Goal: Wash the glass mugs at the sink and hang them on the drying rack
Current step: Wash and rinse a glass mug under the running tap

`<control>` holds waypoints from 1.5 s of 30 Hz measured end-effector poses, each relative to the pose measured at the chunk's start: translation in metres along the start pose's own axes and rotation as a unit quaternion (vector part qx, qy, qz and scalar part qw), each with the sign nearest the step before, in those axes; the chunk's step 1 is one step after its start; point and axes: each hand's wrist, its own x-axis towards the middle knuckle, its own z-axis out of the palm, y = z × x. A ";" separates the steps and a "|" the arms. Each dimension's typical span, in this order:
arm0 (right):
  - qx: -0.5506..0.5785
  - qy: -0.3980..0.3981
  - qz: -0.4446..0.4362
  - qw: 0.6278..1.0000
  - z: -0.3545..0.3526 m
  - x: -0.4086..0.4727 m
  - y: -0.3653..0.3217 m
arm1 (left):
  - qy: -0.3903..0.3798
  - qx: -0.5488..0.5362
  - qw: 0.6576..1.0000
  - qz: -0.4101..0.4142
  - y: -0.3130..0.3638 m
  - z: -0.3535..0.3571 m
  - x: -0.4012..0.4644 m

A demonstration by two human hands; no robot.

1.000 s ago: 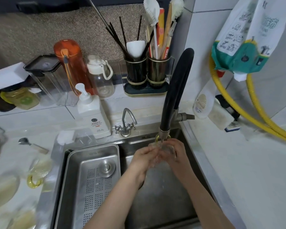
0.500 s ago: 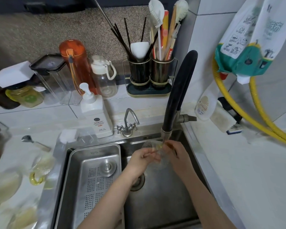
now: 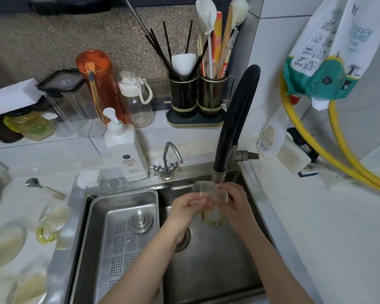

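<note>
A clear glass mug [image 3: 208, 194] with a yellow handle is held over the steel sink [image 3: 217, 260], right under the black faucet [image 3: 235, 119]. My left hand [image 3: 184, 208] grips its left side with curled fingers. My right hand [image 3: 234, 204] wraps around its right side. The mug is tilted, its yellow handle pointing down between my hands. Several more glass mugs [image 3: 53, 224] with yellow handles lie on the counter at the left, blurred. No drying rack is in view.
A perforated steel tray [image 3: 123, 242] fills the sink's left half. A soap pump bottle [image 3: 125, 150] and a small tap [image 3: 168, 161] stand behind it. Bottles, a utensil holder [image 3: 196, 99], a spoon [image 3: 44, 188] and a yellow hose [image 3: 338, 154] surround the sink.
Both hands have turned the mug under the faucet; its yellow handle, near the spout before, now points down. The hands stay in the same spot.
</note>
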 end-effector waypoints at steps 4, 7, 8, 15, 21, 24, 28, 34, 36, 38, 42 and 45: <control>0.115 -0.098 0.037 0.988 -0.005 0.001 -0.006 | -0.050 -0.013 0.998 0.027 -0.004 -0.007 -0.010; 0.120 -0.091 0.054 0.987 -0.003 -0.003 0.001 | -0.047 0.011 0.999 0.020 0.000 -0.005 -0.010; 0.110 -0.069 0.048 0.990 -0.002 -0.004 0.005 | -0.040 0.018 0.999 0.012 0.003 -0.002 -0.009; 0.006 -0.003 0.049 0.999 0.006 -0.015 0.023 | 0.075 -0.060 0.991 -0.088 0.023 0.032 0.010; 0.060 -0.035 0.045 0.997 0.001 -0.012 0.018 | 0.125 -0.159 0.972 -0.116 0.016 0.019 0.006; 0.077 -0.041 0.030 0.996 0.003 -0.012 0.010 | 0.138 -0.136 0.970 -0.148 0.015 0.009 0.003; 0.040 -0.031 0.060 0.997 0.016 -0.011 0.006 | 0.163 -0.094 0.976 -0.113 0.011 0.001 -0.002; 0.066 -0.070 0.050 0.994 0.017 -0.007 0.012 | 0.064 -0.061 0.991 -0.100 0.010 0.000 -0.009; 0.108 -0.053 0.070 0.990 0.011 -0.010 0.011 | 0.048 -0.093 0.988 -0.109 0.010 -0.006 -0.008; 0.098 -0.034 0.094 0.990 0.008 -0.009 0.011 | 0.032 -0.119 0.986 -0.113 0.010 -0.009 -0.007; 0.063 -0.025 0.104 0.992 0.001 -0.005 0.012 | 0.009 -0.143 0.984 -0.104 0.008 -0.002 -0.003; 0.043 -0.003 0.087 0.995 -0.005 -0.012 0.015 | -0.013 -0.100 0.990 -0.100 0.004 0.010 -0.001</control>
